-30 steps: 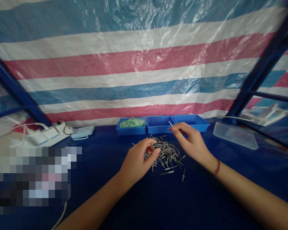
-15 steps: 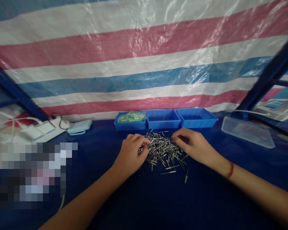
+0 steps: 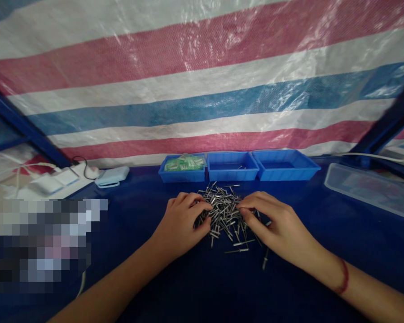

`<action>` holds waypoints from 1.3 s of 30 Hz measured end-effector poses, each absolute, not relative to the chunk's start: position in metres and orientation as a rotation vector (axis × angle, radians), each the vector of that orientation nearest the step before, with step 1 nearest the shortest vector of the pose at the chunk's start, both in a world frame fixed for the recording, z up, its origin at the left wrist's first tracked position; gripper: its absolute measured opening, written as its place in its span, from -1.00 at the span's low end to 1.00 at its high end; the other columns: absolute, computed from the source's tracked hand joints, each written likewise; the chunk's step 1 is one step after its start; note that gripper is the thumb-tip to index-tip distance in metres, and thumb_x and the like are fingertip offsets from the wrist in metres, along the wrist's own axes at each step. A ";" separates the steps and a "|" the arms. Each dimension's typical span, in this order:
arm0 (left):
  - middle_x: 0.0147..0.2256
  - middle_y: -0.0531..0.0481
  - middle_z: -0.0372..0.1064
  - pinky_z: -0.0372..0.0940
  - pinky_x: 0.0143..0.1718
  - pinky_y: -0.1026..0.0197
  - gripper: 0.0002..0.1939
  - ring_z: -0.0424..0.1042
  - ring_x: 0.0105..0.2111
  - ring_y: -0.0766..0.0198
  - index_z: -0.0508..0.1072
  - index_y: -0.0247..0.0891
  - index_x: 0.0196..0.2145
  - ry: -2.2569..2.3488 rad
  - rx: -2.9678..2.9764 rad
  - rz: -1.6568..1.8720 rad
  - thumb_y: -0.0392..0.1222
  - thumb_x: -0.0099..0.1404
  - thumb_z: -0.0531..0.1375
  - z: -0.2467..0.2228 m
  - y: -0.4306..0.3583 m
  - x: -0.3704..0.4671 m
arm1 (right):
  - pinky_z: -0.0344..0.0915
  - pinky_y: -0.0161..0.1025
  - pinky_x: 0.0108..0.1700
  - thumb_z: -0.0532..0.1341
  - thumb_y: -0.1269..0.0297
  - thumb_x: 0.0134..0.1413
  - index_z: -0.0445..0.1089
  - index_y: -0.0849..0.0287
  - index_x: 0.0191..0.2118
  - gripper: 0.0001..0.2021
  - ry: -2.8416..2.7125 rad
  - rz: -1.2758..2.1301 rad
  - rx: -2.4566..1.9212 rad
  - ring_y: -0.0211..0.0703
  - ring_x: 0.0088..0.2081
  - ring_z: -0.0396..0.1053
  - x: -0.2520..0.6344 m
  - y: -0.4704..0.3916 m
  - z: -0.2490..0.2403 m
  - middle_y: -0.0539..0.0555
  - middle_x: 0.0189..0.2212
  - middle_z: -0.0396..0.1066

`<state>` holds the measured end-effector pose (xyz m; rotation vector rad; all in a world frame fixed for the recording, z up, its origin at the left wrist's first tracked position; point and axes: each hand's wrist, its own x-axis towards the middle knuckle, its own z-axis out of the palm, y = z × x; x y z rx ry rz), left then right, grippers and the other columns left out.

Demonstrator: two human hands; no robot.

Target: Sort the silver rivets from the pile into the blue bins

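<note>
A loose heap of silvery blind rivets (image 3: 224, 211) lies on the dark blue table. At its left edge, my left hand (image 3: 183, 220) is curled around some rivets, with thumb and forefinger a little apart; its other fingertips are hidden. My right hand (image 3: 272, 220) reaches into the heap's right side, thumb and forefinger pinched on a rivet that the fingertips mostly cover. Several rivets lie loose along the near edge. Behind the heap, a blue bin (image 3: 232, 176) holds a few rivets.
Left of that bin, another blue bin (image 3: 182, 176) holds green-and-white packets (image 3: 185, 163); a third blue bin (image 3: 287, 174) stands at right. A clear plastic lid (image 3: 370, 190) lies far right. At left are a light-blue case (image 3: 111, 176) and a power strip (image 3: 65, 181) with cables. A striped sheet (image 3: 188, 103) hangs behind.
My right hand has moved left and nearer, from beside the heap into its right side. My left hand stays at the heap, its thumb and forefinger slightly wider apart. The view has shifted a little.
</note>
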<state>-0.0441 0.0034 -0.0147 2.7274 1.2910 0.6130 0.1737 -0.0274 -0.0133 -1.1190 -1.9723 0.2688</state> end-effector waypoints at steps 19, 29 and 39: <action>-0.07 0.01 0.32 0.13 -0.11 -0.01 -0.86 0.21 -0.03 0.08 0.46 -0.09 -0.22 1.304 2.726 0.670 -0.16 0.23 0.19 -0.020 0.000 -0.023 | 0.31 -0.20 -0.22 0.12 0.39 0.13 0.40 0.14 -0.33 -0.89 -1.981 0.298 -1.088 -0.18 -0.28 0.37 0.172 -0.032 -0.020 0.04 -0.37 0.45; -0.08 0.08 0.34 0.08 -0.13 -0.01 -0.88 0.19 -0.05 0.07 0.52 -0.06 -0.31 1.305 2.819 0.623 -0.10 0.27 0.17 -0.013 0.000 -0.019 | 0.29 -0.21 -0.22 0.13 0.39 0.12 0.40 0.13 -0.33 -0.89 -1.962 0.341 -1.101 -0.20 -0.28 0.36 0.172 -0.031 -0.024 0.02 -0.37 0.44; -0.17 0.05 0.40 0.08 -0.15 0.01 -0.92 0.24 -0.09 0.09 0.51 -0.15 -0.38 1.328 2.720 0.711 -0.20 0.23 0.19 -0.016 -0.003 -0.012 | 0.27 -0.20 -0.22 0.13 0.39 0.13 0.39 0.13 -0.34 -0.89 -1.968 0.348 -1.126 -0.19 -0.29 0.35 0.170 -0.029 -0.025 0.01 -0.38 0.43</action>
